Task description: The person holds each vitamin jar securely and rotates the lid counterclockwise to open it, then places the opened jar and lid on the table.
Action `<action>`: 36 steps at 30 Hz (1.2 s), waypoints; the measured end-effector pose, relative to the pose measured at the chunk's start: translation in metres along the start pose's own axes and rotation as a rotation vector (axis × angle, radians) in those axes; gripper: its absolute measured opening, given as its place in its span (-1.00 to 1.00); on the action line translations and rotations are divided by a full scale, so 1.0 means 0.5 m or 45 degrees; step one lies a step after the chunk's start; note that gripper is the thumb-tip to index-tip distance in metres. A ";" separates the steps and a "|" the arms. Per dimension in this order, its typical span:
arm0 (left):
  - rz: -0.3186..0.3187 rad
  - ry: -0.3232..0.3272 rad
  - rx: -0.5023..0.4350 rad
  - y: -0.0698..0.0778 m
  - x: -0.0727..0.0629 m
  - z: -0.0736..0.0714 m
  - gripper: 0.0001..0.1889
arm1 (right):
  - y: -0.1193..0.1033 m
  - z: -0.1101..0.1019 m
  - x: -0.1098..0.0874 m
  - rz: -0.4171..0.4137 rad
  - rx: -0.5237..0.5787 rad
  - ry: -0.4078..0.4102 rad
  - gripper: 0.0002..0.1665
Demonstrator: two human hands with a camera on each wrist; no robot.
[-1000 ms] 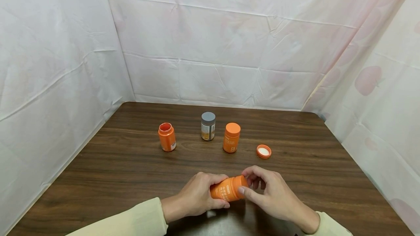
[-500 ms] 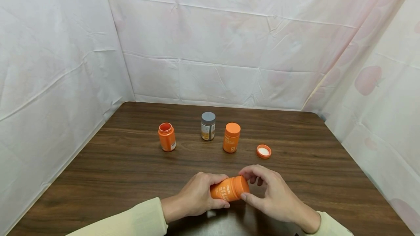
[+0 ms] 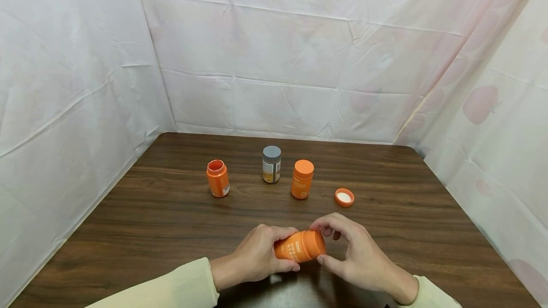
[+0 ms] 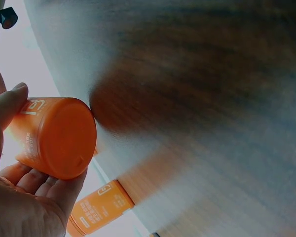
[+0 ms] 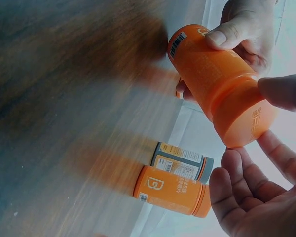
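Note:
My left hand (image 3: 262,255) grips the body of an orange pill bottle (image 3: 293,247), thumb on the near side. The bottle is tilted over on its side, its cap pointing right and its base shown in the left wrist view. My right hand (image 3: 357,253) has its thumb and fingertips around the orange cap (image 5: 244,114), which sits on the bottle's neck. In the right wrist view, the thumb (image 5: 284,92) touches one side of the cap and fingertips touch the opposite edge.
Beyond the hands stand an uncapped orange bottle (image 3: 219,182), a grey-lidded bottle (image 3: 271,165) and a capped orange bottle (image 3: 301,180). A loose orange cap (image 3: 344,197) lies inside up at the right. White curtains (image 3: 274,61) surround the dark wooden table (image 3: 171,222).
My right thumb has slid down along the cap toward me while the index finger has moved slightly left over its top. The left hand and bottle body have stayed put.

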State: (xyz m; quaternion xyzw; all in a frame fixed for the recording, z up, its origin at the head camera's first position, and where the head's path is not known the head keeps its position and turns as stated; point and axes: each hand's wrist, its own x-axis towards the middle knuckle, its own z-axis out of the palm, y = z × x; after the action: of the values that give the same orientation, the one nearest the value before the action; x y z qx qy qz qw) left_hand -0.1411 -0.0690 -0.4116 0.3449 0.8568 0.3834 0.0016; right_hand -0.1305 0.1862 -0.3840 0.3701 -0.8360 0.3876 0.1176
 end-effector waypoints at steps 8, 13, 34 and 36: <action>0.001 -0.007 0.002 0.003 0.000 -0.002 -0.53 | -0.001 -0.002 0.001 0.016 0.025 -0.023 -0.23; -0.016 -0.014 -0.005 0.003 0.000 -0.002 -0.53 | -0.002 -0.002 0.002 -0.008 0.026 -0.021 -0.23; -0.004 -0.014 0.006 0.001 0.001 -0.001 -0.51 | -0.011 -0.002 0.009 0.375 0.013 -0.082 -0.72; -0.008 -0.017 0.002 0.002 0.001 -0.001 -0.51 | -0.010 -0.002 0.008 0.379 0.018 -0.088 -0.72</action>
State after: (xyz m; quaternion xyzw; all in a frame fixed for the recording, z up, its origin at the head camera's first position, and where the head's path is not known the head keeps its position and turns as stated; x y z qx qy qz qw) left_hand -0.1408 -0.0687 -0.4106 0.3446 0.8581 0.3806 0.0084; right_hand -0.1298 0.1826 -0.3783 0.2562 -0.8824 0.3936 0.0275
